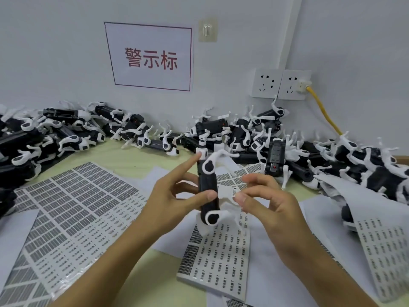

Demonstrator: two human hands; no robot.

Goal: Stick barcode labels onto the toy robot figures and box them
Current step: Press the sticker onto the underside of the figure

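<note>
A black-and-white toy robot figure (208,185) stands on end above the table, gripped by my left hand (174,196) with the thumb on its near side and the index finger stretched to its top. My right hand (265,198) pinches a small white barcode label (233,192) right beside the figure's body. Below them lies a label sheet (221,262) with part of its rows peeled.
Piles of the same robot figures (66,134) (287,147) line the wall from left to right. More label sheets (73,200) (385,251) cover the yellow-green table (124,154). Wall sockets with a yellow cable (321,107) sit at the back right.
</note>
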